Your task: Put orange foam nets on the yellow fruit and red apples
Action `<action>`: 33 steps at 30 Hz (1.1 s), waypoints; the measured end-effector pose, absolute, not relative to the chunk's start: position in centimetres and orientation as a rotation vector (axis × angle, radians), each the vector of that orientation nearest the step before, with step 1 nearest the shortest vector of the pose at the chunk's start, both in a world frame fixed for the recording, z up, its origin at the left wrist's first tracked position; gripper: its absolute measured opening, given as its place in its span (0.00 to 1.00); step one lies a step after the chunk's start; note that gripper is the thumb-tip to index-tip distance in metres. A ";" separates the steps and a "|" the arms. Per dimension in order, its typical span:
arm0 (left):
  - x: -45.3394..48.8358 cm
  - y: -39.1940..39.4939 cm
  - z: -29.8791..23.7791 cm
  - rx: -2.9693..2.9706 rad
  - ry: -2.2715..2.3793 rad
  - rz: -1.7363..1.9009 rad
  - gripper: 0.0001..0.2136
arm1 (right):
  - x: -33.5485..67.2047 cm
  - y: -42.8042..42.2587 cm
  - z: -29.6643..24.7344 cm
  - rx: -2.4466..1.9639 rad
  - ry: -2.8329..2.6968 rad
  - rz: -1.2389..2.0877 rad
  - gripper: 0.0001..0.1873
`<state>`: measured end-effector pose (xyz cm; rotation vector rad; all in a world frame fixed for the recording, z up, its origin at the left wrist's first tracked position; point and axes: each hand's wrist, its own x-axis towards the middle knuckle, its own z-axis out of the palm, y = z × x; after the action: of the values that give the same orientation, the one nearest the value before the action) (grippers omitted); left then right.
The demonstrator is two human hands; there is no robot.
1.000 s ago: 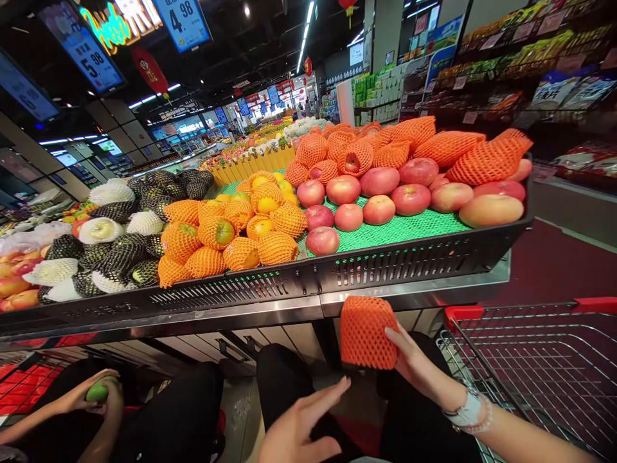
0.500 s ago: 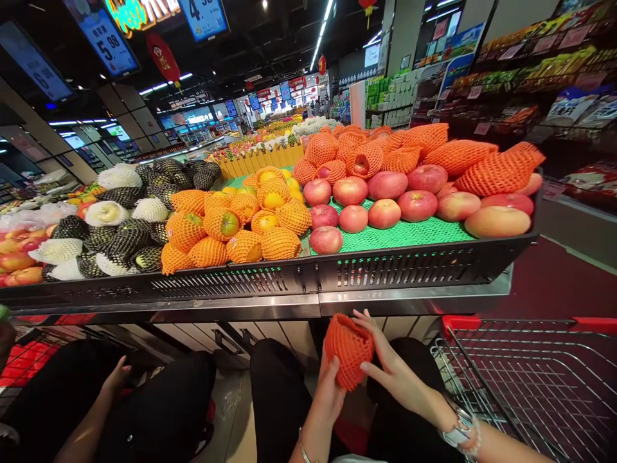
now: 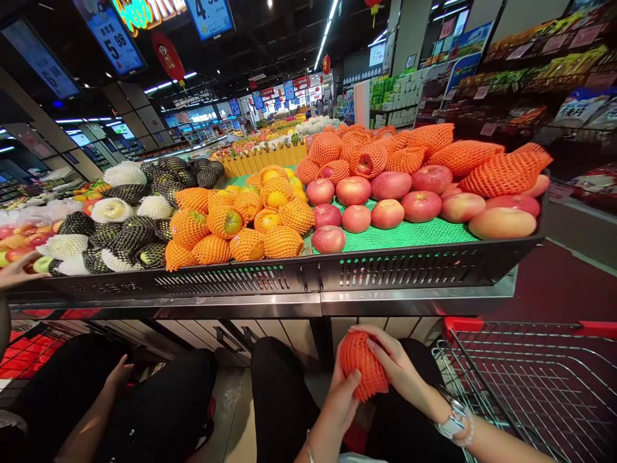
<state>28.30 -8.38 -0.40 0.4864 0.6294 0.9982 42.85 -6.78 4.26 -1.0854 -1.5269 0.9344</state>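
Note:
An orange-red foam fruit net (image 3: 362,366) is between my two hands, low in front of the display. It bulges round like a wrapped fruit, but what is inside is hidden. My left hand (image 3: 343,393) grips its lower left side, thumb pressed on the mesh. Over its top and right side curve the fingers of my right hand (image 3: 393,361). Beyond the stand's metal edge, bare red apples (image 3: 357,218) lie on a green mat (image 3: 405,236). Behind them are apples in matching orange-red nets (image 3: 324,149).
Orange-netted fruit (image 3: 248,244) and fruit in black and white nets (image 3: 130,238) fill the left side. A shopping cart (image 3: 530,379) stands at right. At left, a co-worker's hand (image 3: 22,270) reaches to the fruit; another hand (image 3: 118,376) hangs lower.
The net has moved slightly right and down, and its open top is now covered by my right hand, which has closed over it. At left, a co-worker's hand has come up to the fruit.

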 end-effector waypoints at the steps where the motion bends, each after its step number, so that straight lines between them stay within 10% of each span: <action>1: 28.2 -8.3 -0.2 0.472 0.648 1.011 0.39 | 43.1 -6.8 4.5 -1.055 -1.601 0.957 0.19; 8: 27.2 -7.5 -0.1 0.521 0.672 1.026 0.37 | 44.4 -6.8 5.9 -1.016 -2.050 1.002 0.47; 23: 24.5 -4.9 2.5 0.691 0.525 1.132 0.26 | 57.2 1.7 20.2 -1.708 -1.554 -0.593 0.38; 33: 25.0 -4.4 -0.7 0.730 0.566 1.014 0.19 | 61.7 8.3 18.7 -2.196 -1.973 -0.245 0.48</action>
<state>25.04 -4.38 -0.71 0.7304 0.5665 1.0137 61.72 8.34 18.65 -2.1959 -1.9729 -0.2453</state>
